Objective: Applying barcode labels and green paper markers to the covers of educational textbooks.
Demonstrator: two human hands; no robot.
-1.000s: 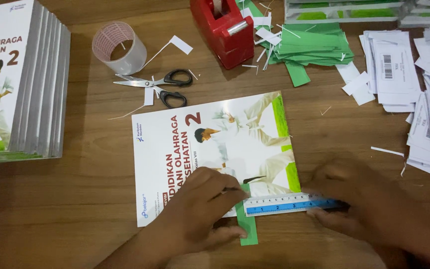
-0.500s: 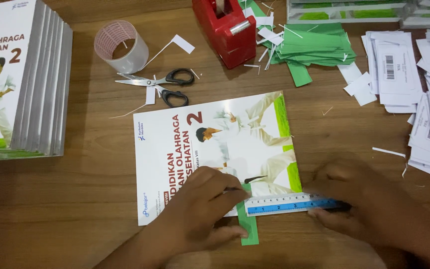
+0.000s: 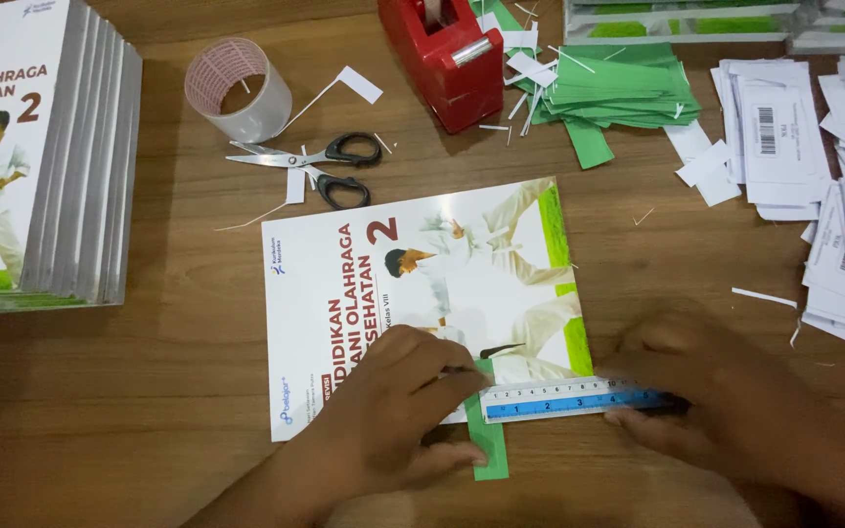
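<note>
The left hand [image 3: 398, 411] presses flat on the thin green paper strip [image 3: 489, 452] at the white book's [image 3: 422, 293] 6 o'clock edge. The right hand [image 3: 726, 401] pins the blue plastic ruler [image 3: 574, 401]. If the ruler slides, the strip may sit crooked.

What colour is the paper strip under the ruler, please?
Green; the paper strip shows best in the head view, below the ruler.

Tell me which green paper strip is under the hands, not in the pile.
The single green strip at the book's lower edge, under the ruler, by the left hand. The other green strips lie heaped beside the red tape dispenser.
</note>
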